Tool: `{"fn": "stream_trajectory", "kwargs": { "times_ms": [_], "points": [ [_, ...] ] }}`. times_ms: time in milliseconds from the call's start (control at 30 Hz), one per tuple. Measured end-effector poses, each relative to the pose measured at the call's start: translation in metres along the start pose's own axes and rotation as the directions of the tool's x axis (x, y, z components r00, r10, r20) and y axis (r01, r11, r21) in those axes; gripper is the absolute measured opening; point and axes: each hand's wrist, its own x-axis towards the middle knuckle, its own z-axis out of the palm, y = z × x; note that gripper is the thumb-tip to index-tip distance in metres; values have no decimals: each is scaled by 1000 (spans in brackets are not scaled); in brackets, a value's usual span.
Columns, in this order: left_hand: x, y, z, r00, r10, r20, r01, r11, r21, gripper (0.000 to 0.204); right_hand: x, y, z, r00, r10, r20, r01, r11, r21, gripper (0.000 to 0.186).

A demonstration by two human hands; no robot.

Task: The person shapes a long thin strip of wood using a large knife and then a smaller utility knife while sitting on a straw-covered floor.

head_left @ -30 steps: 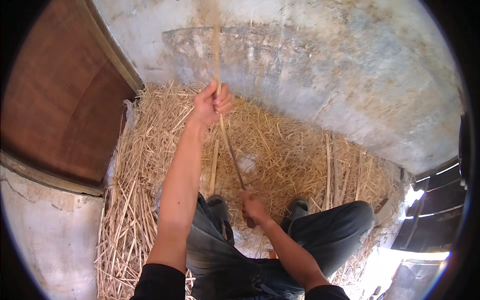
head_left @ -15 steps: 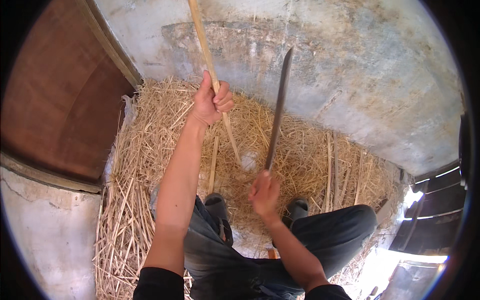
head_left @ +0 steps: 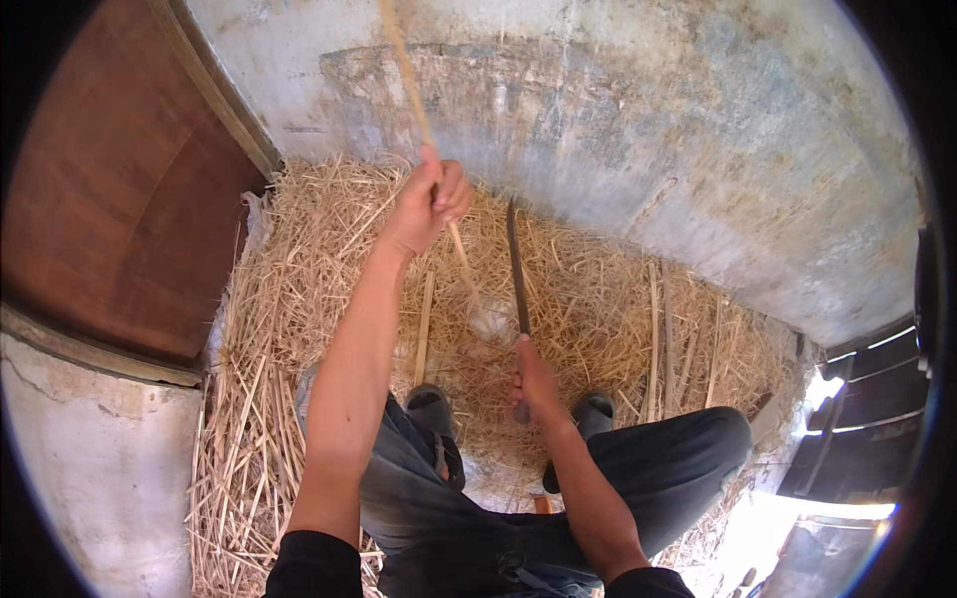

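My left hand (head_left: 429,204) is closed round a long, pale wooden stick (head_left: 407,75). The stick slants from the top of the picture down toward a whitish patch (head_left: 490,319) in the litter, and motion blurs it. In my right hand (head_left: 538,384) is the handle of a machete (head_left: 516,264). Its long dark blade points away from me, just right of the stick and apart from it. The stick's lower tip is smeared, so I cannot tell whether it touches the whitish patch.
Straw and wood shavings (head_left: 299,239) cover the ground between my shoes (head_left: 429,409) and a stained wall (head_left: 698,130). Wooden strips (head_left: 425,324) lie there, with more strips (head_left: 655,339) to the right. A brown panel (head_left: 120,199) stands left; dark slats (head_left: 877,419) are at right.
The machete has come down and tilted left, its tip dropping from the wall toward the straw. My left hand and the stick have shifted slightly.
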Motion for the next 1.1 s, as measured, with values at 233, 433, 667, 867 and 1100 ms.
{"fn": "stream_trajectory", "kwargs": {
  "times_ms": [233,433,667,867,1100],
  "points": [
    [16,-14,77,854,314,-416,-56,849,526,66,-21,3,10,1000,-2,-6,2,1000,-9,52],
    [0,-3,58,801,400,-446,-253,900,354,63,-12,38,9,998,19,64,-15,998,-68,55],
    [-8,-3,48,917,292,-270,-237,947,219,65,-6,49,11,998,27,57,-27,1000,-9,57],
    [0,-5,57,849,372,-374,-264,914,310,66,-8,43,19,996,72,53,-69,996,-48,59],
    [2,-5,58,885,330,-330,-219,918,331,67,-39,-72,62,824,-566,16,552,810,201,60]
  ]
}}
